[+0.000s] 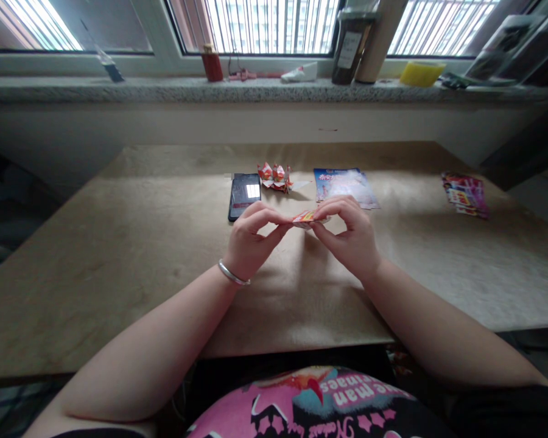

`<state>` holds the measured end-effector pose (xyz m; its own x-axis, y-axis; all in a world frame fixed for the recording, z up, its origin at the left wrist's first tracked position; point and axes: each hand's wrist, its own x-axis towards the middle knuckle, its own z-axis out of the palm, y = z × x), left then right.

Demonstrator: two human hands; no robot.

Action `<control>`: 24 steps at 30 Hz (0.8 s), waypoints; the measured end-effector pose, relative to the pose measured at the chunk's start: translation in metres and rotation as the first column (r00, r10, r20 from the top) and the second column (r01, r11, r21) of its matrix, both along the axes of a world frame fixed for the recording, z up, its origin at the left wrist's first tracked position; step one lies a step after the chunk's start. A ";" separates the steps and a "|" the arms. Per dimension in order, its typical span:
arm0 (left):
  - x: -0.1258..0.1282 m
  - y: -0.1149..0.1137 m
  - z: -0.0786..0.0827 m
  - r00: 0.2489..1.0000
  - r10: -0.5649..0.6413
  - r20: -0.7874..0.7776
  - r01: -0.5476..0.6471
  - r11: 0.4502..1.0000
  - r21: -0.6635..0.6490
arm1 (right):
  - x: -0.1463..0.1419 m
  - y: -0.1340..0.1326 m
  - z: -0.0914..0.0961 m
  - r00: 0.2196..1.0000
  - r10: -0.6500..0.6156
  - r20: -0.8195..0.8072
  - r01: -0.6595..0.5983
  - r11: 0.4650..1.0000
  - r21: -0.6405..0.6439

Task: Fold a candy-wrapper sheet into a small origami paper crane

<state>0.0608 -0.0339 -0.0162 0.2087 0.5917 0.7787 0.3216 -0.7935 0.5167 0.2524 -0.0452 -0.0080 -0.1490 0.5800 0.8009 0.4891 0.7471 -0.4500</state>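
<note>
Between my two hands, above the table, is a small folded piece of printed paper point(304, 218) in red, yellow and white. My left hand point(257, 234) pinches its left end between thumb and fingertips. Its right end is pinched by my right hand point(349, 231). Just beyond my left hand lies a dark phone point(245, 193) with light reflected on its screen. Beside the phone stand folded red and white paper pieces point(274, 177), set close together. A stack of blue printed leaflets point(344, 185) lies behind my right hand.
Pink and purple printed papers point(466, 194) lie at the right of the wooden table point(132, 255). On the stone windowsill point(155, 91) stand a red bottle point(212, 64), a dark lidded jar point(351, 48) and a yellow container point(421, 73). The table's near edge borders my body.
</note>
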 end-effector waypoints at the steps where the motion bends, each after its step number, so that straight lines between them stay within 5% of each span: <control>1: 0.000 0.000 0.000 1.000 0.009 -0.019 -0.009 1.000 0.011 | 0.000 0.000 0.000 1.000 0.003 -0.002 -0.003 1.000 0.005; 6: 0.000 0.000 0.001 0.976 0.051 -0.212 -0.026 0.992 0.120 | -0.003 -0.002 0.001 0.994 0.082 0.078 -0.083 0.996 0.011; 14: 0.001 0.001 0.001 0.985 0.059 -0.164 -0.042 0.994 0.100 | -0.003 -0.002 -0.001 0.994 0.100 0.051 -0.099 0.995 -0.025; 24: 0.001 0.002 -0.005 0.949 0.099 -0.298 -0.061 0.989 0.134 | -0.006 -0.002 -0.001 0.979 0.108 0.175 -0.107 0.994 -0.016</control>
